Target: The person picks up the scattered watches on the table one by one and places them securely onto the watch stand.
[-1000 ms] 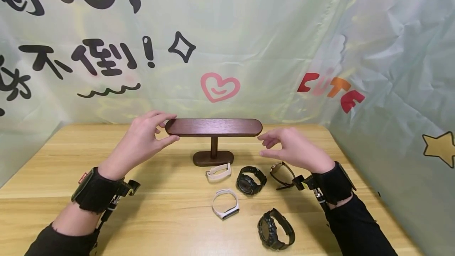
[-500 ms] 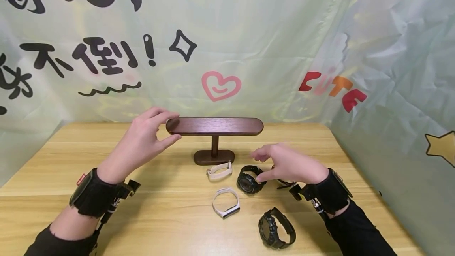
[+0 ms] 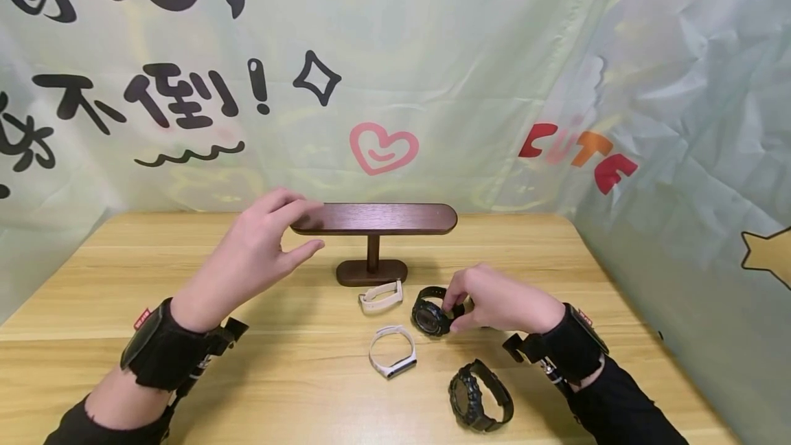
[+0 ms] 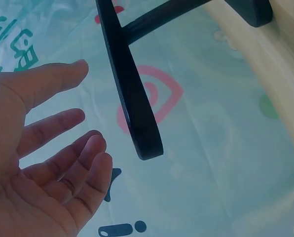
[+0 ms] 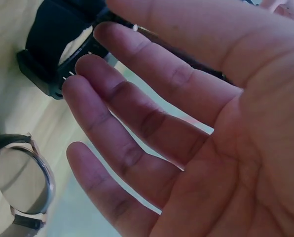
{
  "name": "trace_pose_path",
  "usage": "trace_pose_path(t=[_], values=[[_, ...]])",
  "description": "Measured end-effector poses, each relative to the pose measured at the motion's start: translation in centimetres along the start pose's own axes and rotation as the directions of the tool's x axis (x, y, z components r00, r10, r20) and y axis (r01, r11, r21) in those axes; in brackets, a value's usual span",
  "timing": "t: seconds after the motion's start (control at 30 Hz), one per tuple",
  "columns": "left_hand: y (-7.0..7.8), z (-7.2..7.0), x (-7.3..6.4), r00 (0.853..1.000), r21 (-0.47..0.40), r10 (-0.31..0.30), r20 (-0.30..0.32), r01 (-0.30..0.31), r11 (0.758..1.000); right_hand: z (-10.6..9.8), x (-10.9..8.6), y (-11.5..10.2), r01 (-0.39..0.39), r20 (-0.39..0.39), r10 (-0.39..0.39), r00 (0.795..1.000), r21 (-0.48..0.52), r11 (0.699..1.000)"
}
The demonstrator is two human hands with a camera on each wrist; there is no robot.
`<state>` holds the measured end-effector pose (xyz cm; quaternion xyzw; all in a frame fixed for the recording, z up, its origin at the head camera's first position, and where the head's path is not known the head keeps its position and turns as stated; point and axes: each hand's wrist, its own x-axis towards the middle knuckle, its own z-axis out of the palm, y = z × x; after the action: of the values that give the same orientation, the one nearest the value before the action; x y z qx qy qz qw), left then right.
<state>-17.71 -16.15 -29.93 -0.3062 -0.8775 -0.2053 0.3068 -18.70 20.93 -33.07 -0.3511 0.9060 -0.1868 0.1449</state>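
Observation:
My left hand point(image 3: 262, 242) is held with fingers spread around the left end of a dark wooden watch stand point(image 3: 383, 218). In the left wrist view a gap shows between its fingers and the stand's bar point(image 4: 129, 94). My right hand point(image 3: 497, 301) reaches down to a black digital watch point(image 3: 428, 318), thumb and index fingertips at the right side of its strap. The fingers look loosely extended beside that watch point(image 5: 63, 29) in the right wrist view. A thin-strapped watch with a round face point(image 5: 23, 180) lies close by, mostly hidden behind my right hand in the head view.
A beige band point(image 3: 380, 297) lies before the stand's base point(image 3: 371, 273). Nearer sit a white fitness band point(image 3: 394, 366) and a chunky black watch point(image 3: 469, 400), all on the wooden table point(image 3: 296, 376). A printed cloth point(image 3: 457, 74) hangs behind and along the right.
My right hand has come down and toward me from beside the stand's right end to the black digital watch. My left hand has shifted slightly to the right; the stand stays in place.

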Motion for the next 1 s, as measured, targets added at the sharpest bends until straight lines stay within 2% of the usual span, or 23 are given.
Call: trace_pose_path(t=[0.23, 0.47, 0.67, 0.9, 1.0], values=[[0.7, 0.1, -0.1, 0.999, -0.027, 0.011, 0.032, -0.010, 1.000, 0.6, 0.1, -0.2, 0.015, 0.008, -0.015, 1.000, -0.044, 0.999], [1.6, 0.2, -0.2, 0.996, -0.077, 0.018, 0.089, -0.011, 0.997, 0.8, 0.2, 0.0, 0.051, 0.015, -0.051, 0.999, -0.039, 0.998], [2.1, 0.5, -0.1, 0.993, -0.134, 0.026, 0.112, -0.010, 0.991, 0.5, 0.1, 0.0, 0.085, 0.006, -0.084, 0.996, -0.027, 0.996], [2.2, 1.1, -0.4, 0.988, -0.158, 0.051, 0.148, -0.027, 0.987, -0.1, 0.0, -0.1, 0.144, -0.023, -0.145, 0.989, -0.040, 0.989], [2.3, 1.3, -0.6, 0.986, -0.168, 0.055, 0.160, -0.028, 0.985, -0.2, 0.0, 0.0, 0.148, -0.022, -0.149, 0.989, -0.037, 0.988]])
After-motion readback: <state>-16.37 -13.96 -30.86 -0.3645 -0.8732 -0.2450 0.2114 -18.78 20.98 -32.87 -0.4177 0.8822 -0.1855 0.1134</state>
